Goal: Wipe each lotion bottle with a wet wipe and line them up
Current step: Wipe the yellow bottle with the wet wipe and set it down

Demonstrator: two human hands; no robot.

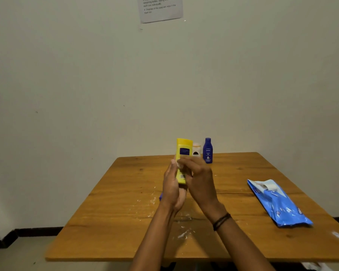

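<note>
My left hand (171, 187) holds a yellow lotion bottle (183, 151) by its lower end, lifted above the wooden table (110, 222). My right hand (199, 181) presses a white wet wipe (178, 164) against the bottle's middle; most of the wipe is hidden under the fingers. A dark blue lotion bottle (207, 150) stands upright at the table's far edge. Beside it, on its left, stands a small white bottle (196, 150), partly hidden behind the yellow one.
A blue pack of wet wipes (280, 204) lies on the right side of the table, flap open. White flecks are scattered over the table's middle. A wall stands right behind the table, with a printed sheet (160, 8) taped high on it.
</note>
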